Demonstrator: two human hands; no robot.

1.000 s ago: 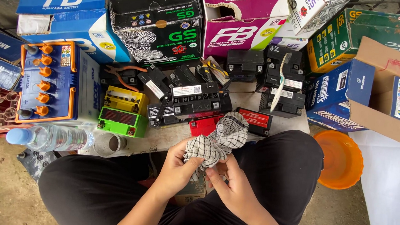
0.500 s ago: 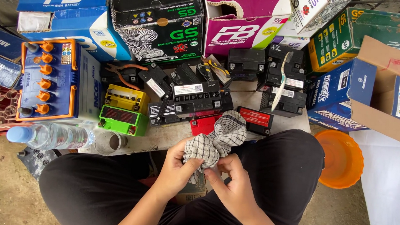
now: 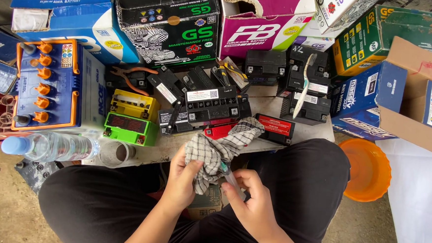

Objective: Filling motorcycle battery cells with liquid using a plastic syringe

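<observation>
Over my lap, my left hand point(image 3: 181, 176) grips a black-and-white checked cloth point(image 3: 214, 148). The cloth's far end drapes onto the low table's front edge beside a red-topped battery point(image 3: 275, 127). My right hand point(image 3: 251, 200) pinches a slim clear rod-like thing point(image 3: 230, 177) with a greenish end, which pokes out from under the cloth. What kind of tool it is cannot be made out. Both hands are close together, just in front of the table point(image 3: 170, 151).
Several small batteries crowd the table: black ones point(image 3: 212, 106), a yellow one point(image 3: 133, 105), a green one point(image 3: 124, 129). Also here are a big blue battery with orange caps point(image 3: 48, 88), pliers point(image 3: 129, 76), a toothbrush point(image 3: 304, 84), a water bottle point(image 3: 47, 147), an orange basin point(image 3: 368, 169) and stacked cartons point(image 3: 167, 23).
The bunched cloth has loosened and slid left and down in my left hand. The slim clear thing now shows in my right hand.
</observation>
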